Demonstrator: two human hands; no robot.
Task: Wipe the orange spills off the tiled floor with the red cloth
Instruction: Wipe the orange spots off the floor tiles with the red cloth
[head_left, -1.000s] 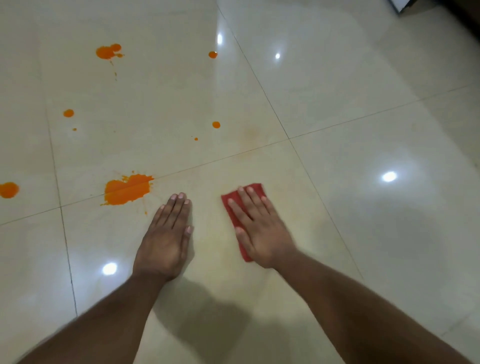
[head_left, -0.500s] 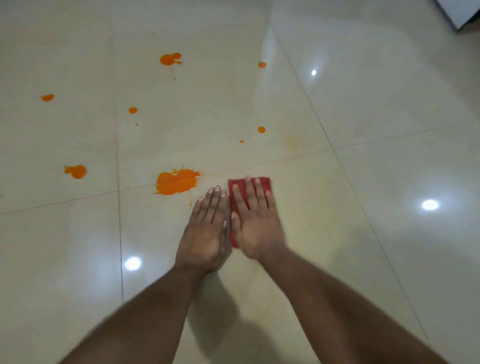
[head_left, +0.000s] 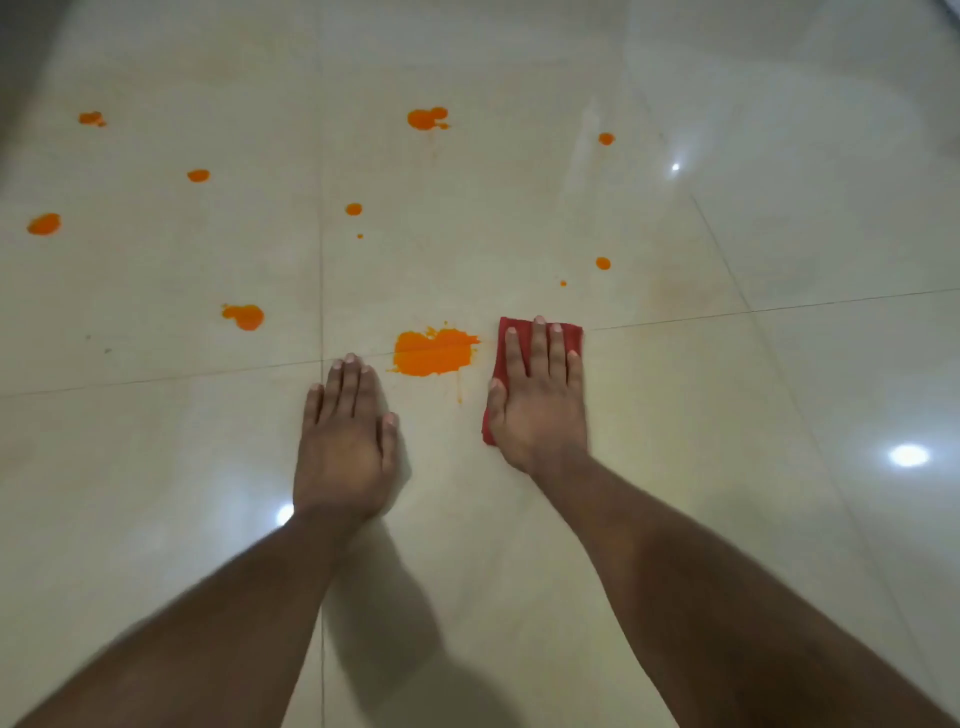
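Cloth (head_left: 571, 335) mostly hidden under your right hand (head_left: 537, 400), fingers straight, pressing it flat on the floor (head_left: 727, 415); only its far edge and left strip show. Big spill (head_left: 434, 353) sits just left of it, apart. Your left hand (head_left: 348, 441) rests flat on tile, fingers straight, holding nothing. Smaller spots (head_left: 244, 316) lie farther out; top corners are blurred.

Both hands, left (head_left: 345, 441) and right (head_left: 537, 400), lie flat, fingers straight.
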